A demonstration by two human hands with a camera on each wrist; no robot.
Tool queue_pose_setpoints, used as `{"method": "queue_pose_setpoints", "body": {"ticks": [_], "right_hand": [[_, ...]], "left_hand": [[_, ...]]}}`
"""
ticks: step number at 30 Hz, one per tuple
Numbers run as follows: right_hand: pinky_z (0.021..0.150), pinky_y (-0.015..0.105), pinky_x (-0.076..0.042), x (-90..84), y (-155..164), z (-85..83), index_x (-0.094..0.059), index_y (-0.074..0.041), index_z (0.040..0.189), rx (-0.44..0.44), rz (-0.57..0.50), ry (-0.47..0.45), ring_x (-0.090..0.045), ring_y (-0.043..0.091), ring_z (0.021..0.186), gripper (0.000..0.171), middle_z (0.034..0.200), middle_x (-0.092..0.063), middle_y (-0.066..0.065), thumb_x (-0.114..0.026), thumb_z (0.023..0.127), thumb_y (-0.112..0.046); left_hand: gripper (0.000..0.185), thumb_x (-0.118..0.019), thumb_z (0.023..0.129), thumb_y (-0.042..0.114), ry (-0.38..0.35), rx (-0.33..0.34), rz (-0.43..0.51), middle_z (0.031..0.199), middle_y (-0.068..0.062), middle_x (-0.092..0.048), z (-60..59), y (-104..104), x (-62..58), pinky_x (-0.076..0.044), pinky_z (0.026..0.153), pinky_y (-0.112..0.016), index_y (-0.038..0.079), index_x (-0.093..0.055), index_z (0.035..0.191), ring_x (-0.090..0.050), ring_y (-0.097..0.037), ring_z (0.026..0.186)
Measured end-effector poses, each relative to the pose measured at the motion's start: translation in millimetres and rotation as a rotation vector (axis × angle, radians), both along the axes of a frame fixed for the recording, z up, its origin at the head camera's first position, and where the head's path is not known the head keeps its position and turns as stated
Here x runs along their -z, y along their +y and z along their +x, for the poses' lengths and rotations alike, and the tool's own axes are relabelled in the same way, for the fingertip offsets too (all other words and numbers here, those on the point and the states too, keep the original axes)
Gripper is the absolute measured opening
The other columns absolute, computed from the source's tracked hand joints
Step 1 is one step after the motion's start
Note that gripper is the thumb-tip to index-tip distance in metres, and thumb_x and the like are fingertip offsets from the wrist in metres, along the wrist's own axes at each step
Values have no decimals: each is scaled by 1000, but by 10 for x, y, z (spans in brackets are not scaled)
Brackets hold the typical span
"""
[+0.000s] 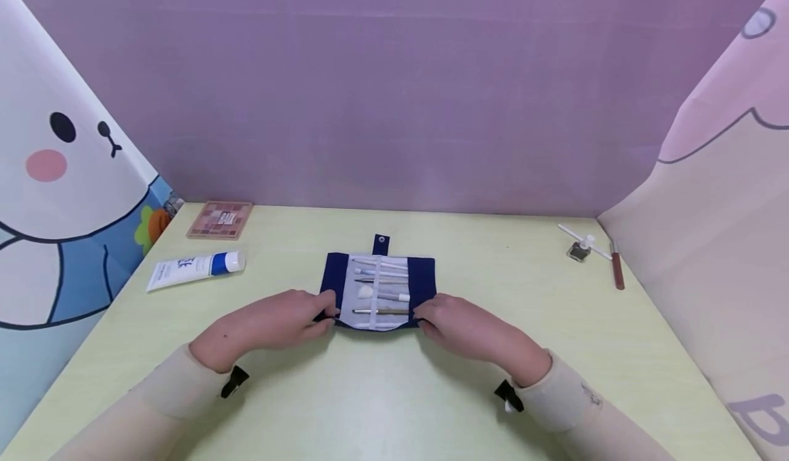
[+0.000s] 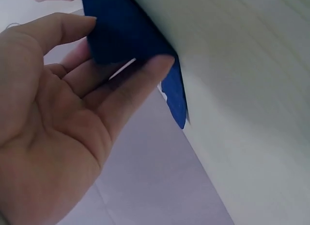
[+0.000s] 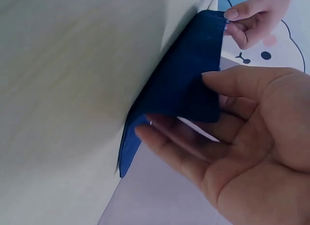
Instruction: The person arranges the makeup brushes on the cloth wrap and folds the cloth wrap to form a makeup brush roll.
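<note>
A navy fabric brush case (image 1: 422, 276) lies unfolded mid-table, its near edge lifted off the surface. Several makeup brushes (image 1: 394, 296) lie crosswise on its pale grey lining under a white band (image 1: 373, 290). A tab (image 1: 381, 244) with a metal snap sticks out from its far edge. My left hand (image 1: 296, 318) pinches the near left corner between thumb and fingers, while my right hand (image 1: 459, 324) pinches the near right corner. Both wrist views show the case's blue outside, bent upward, with left fingers (image 2: 123, 97) and right fingers (image 3: 177, 155) behind the raised flap.
At the left lie a white tube (image 1: 191, 269) with a blue band and a pinkish palette (image 1: 220, 220). On the right are a small dark bottle (image 1: 578, 251), a thin white stick (image 1: 570, 232) beside it, and a brown-handled tool (image 1: 618, 270). A purple backdrop (image 1: 394, 105) rises behind the table.
</note>
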State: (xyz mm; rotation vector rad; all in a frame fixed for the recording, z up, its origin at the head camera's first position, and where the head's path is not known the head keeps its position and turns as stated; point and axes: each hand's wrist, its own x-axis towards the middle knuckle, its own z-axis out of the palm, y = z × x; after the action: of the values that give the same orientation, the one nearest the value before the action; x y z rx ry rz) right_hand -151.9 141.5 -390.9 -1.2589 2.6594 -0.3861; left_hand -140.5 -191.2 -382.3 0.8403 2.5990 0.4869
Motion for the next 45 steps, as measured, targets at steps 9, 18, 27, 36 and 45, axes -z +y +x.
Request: {"method": "queue_pose_setpoints", "body": {"ticks": [9,18,27,36,45], "right_hand": [[77,26,-58,-63,171,-83,-71,-3,127,54,-83,-237,-54,0,71,26,105,-79,7,-52,112,-12],[80,27,-55,-73,201,-285,-67,-7,137,122,-149,-350,-56,4,76,31,115,-77,7,-50,114,-19],[78,30,-53,3,127,-558,-69,-9,135,188,-167,-361,-56,8,64,29,84,-66,0,-53,114,-21],[92,38,-55,124,34,-733,-76,-11,120,226,-93,-332,-62,14,95,21,113,-71,5,-59,110,-18],[87,36,-56,165,-50,-692,-72,-8,117,259,-41,-300,-60,15,90,15,112,-67,5,-62,109,-15]], "left_hand": [[8,-54,113,24,-62,-50,93,75,10,-57,1,-36,-69,-44,60,-22,19,-60,109,-47,-2,62],[13,-53,114,24,-130,-186,107,84,-2,-68,-98,12,-81,-55,63,-26,14,-60,119,-71,-7,64],[15,-55,113,21,-111,-283,79,93,-2,-72,-265,58,25,-61,73,-31,11,-63,122,-69,-10,55],[15,-61,110,22,-2,-282,-36,102,-6,-75,-349,183,137,-61,73,-30,10,-70,115,-64,-9,50],[12,-68,106,23,218,-222,-148,92,-1,-69,-329,232,200,-56,69,-34,11,-70,103,-59,-11,73]]}}
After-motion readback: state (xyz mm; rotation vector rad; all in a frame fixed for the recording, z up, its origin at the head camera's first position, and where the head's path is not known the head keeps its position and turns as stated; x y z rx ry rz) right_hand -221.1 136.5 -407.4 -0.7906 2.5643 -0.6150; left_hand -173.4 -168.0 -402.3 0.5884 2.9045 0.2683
